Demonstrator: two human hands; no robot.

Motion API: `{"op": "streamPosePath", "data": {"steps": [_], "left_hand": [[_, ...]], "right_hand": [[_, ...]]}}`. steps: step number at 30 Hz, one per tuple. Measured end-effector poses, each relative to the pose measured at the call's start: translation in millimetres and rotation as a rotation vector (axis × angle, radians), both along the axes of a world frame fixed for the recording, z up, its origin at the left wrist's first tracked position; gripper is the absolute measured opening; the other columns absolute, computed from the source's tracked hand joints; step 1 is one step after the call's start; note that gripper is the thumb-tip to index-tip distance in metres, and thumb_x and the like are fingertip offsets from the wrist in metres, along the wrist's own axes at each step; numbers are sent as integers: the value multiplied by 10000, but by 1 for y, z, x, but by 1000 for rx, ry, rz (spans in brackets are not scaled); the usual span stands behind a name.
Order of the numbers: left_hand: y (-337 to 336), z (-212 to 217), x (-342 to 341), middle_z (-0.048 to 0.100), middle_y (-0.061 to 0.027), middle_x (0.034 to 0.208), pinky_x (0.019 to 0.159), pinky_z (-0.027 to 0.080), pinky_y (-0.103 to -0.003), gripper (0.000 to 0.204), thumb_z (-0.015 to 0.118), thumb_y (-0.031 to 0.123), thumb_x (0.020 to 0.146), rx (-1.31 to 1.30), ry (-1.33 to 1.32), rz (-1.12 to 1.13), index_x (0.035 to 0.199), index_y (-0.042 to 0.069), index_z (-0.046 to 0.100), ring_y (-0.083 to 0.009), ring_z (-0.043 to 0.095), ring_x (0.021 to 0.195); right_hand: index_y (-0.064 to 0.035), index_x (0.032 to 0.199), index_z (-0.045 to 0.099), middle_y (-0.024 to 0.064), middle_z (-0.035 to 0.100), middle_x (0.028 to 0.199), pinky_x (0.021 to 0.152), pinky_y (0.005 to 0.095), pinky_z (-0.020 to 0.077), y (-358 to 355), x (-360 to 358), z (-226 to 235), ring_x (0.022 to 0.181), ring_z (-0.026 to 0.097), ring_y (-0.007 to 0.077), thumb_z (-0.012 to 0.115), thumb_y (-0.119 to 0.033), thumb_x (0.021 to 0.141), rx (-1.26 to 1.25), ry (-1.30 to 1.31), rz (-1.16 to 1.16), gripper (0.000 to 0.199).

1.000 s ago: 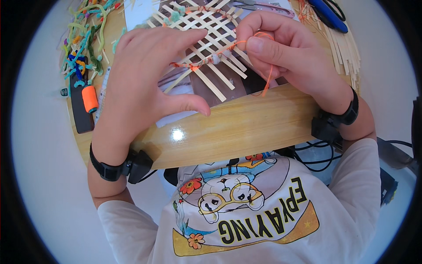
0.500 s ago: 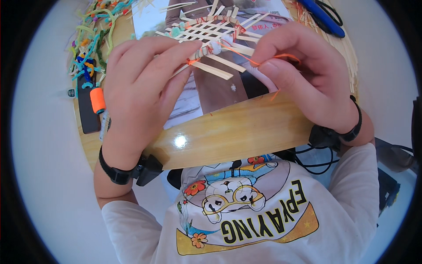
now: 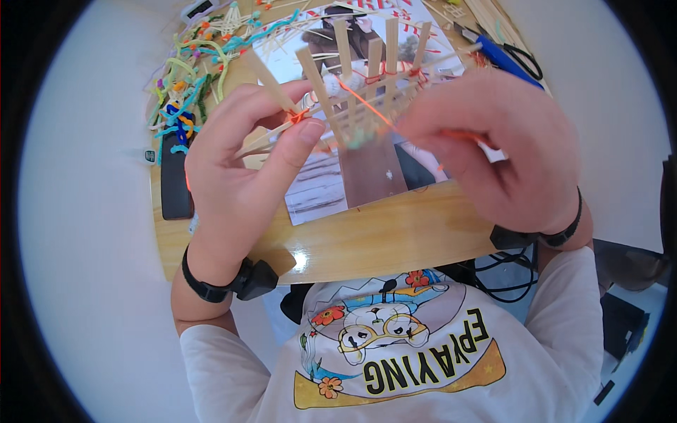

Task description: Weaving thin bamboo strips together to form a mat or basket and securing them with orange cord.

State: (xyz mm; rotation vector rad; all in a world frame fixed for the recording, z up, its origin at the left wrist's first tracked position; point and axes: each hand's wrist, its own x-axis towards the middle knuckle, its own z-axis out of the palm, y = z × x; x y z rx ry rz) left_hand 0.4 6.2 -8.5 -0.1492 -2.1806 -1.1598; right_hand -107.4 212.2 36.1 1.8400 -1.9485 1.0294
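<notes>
My left hand (image 3: 240, 166) pinches the left edge of a weave of pale flat bamboo strips (image 3: 313, 74) between thumb and fingers. The weave is tilted on edge, its loose strip ends pointing up. White and reddish wrapping (image 3: 338, 86) runs along its rim, and orange knots sit beside my left thumb. A taut orange thread (image 3: 365, 103) runs from the rim to my right hand (image 3: 508, 144), whose closed fingers grip it. The right hand and the weave's lower part are blurred by motion. A pale green tuft (image 3: 361, 137) shows at the lower part.
A magazine (image 3: 310, 201) lies under the work on the wooden table (image 3: 402, 218). Coloured pipe cleaners (image 3: 194, 67) are heaped at the left, above a black oblong object (image 3: 176, 187). A blue-handled tool (image 3: 509, 62) lies at the far right, close to loose strips (image 3: 486, 17).
The weave has tipped from nearly flat to on edge, so its strips stand up. My right hand has pulled the orange thread straighter. The orange spool at left is now mostly behind my left hand.
</notes>
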Motion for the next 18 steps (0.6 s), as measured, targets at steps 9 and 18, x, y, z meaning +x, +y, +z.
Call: {"op": "streamPosePath", "data": {"steps": [9, 18], "left_hand": [[-3, 9, 2, 663, -69, 967, 711, 534, -235, 256, 705, 134, 828, 603, -397, -75, 1021, -27, 658, -93, 622, 833], [-6, -3, -4, 660, -61, 1004, 689, 537, -240, 260, 707, 165, 828, 630, -422, -64, 1004, -21, 664, -88, 612, 830]], "right_hand": [[-7, 876, 634, 74, 650, 822, 627, 269, 513, -4, -11, 16, 702, 630, 187, 624, 58, 778, 317, -216, 80, 118], [47, 970, 604, 57, 592, 896, 617, 211, 368, 30, -16, 27, 678, 485, 81, 525, -77, 884, 239, -522, -51, 171]]}}
